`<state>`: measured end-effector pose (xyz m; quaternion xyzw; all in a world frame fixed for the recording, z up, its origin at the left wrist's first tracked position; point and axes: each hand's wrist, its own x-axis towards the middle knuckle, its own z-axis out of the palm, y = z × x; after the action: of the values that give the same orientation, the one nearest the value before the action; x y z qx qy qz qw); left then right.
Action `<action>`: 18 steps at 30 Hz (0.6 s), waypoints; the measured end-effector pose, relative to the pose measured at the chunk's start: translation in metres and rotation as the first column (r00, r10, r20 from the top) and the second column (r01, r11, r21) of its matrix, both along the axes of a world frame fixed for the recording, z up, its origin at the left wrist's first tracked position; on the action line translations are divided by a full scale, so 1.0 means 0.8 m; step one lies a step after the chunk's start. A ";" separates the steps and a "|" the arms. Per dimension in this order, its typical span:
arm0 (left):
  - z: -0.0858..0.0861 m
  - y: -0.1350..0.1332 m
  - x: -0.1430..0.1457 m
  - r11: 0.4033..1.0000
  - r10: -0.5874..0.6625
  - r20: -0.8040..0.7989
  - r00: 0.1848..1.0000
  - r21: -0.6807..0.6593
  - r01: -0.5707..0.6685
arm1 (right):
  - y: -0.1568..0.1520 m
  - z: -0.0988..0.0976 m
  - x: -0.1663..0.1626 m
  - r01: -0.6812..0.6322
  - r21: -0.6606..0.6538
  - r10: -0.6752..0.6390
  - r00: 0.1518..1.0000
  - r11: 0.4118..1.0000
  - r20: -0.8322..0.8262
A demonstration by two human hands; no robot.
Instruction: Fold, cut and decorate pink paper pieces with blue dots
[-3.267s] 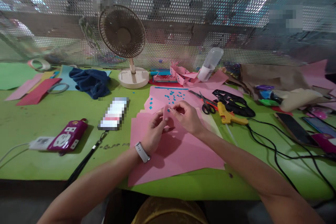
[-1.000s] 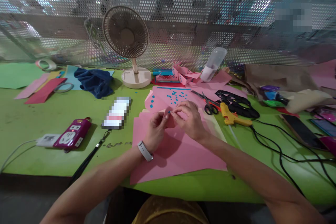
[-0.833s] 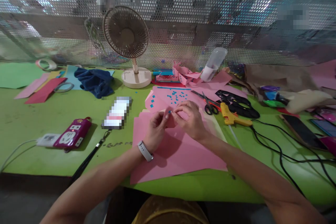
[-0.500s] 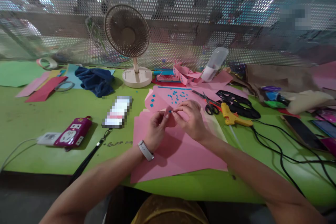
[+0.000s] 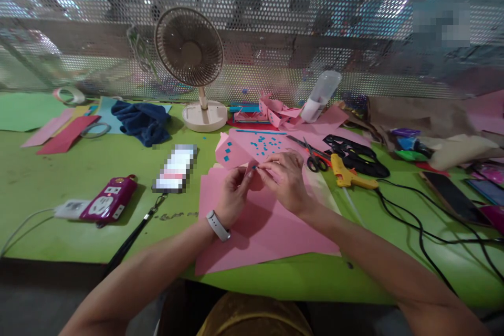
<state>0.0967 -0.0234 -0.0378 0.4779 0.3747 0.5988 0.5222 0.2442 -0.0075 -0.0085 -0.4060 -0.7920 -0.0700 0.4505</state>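
Observation:
My left hand [image 5: 233,194], with a white band at the wrist, pinches a small piece of pink paper [image 5: 251,168] above the pink sheets [image 5: 268,236]. My right hand [image 5: 286,178] meets it from the right, thumb and forefinger pressed together at a tiny blue paper piece [image 5: 254,167] against the pink paper. Whether the right fingers still grip that blue piece or only press it is hard to see. Just beyond the hands, many little blue paper squares [image 5: 264,144] lie scattered on a pink sheet. A pink paper shape with blue diamonds [image 5: 227,151] lies to their left.
Scissors [image 5: 314,160] and a yellow glue gun [image 5: 350,174] with black cables lie to the right. A fan [image 5: 205,115] stands at the back, near a blue cloth [image 5: 144,122]. At left are a phone [image 5: 175,168] and a purple power strip [image 5: 110,199]. A bottle [image 5: 322,97] leans behind.
Both hands stay almost in place, fingers still together at the pink paper. The whole view has shifted very slightly.

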 end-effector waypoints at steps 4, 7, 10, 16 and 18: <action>0.000 0.000 -0.001 1.000 -0.004 -0.021 1.000 0.015 0.005 | 0.000 0.000 0.000 0.003 0.041 -0.003 1.000 0.999 0.008; 0.000 0.000 -0.001 1.000 -0.003 -0.022 1.000 0.016 0.003 | 0.000 0.001 0.000 0.003 0.052 -0.003 1.000 0.999 0.010; 0.000 -0.001 -0.001 1.000 0.000 -0.033 0.999 0.015 0.000 | 0.000 0.002 0.000 0.006 0.044 -0.007 1.000 0.999 0.002; 0.000 -0.001 -0.001 1.000 -0.002 -0.025 1.000 0.008 0.002 | 0.001 0.002 -0.002 -0.004 0.046 0.005 1.000 0.999 -0.019; 0.000 -0.001 -0.001 1.000 -0.003 -0.019 1.000 0.005 0.003 | 0.001 0.002 -0.002 -0.003 0.032 0.004 1.000 0.999 -0.027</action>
<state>0.0961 -0.0243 -0.0374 0.4853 0.3773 0.5946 0.5182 0.2427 -0.0069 -0.0067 -0.3982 -0.7853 -0.0762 0.4679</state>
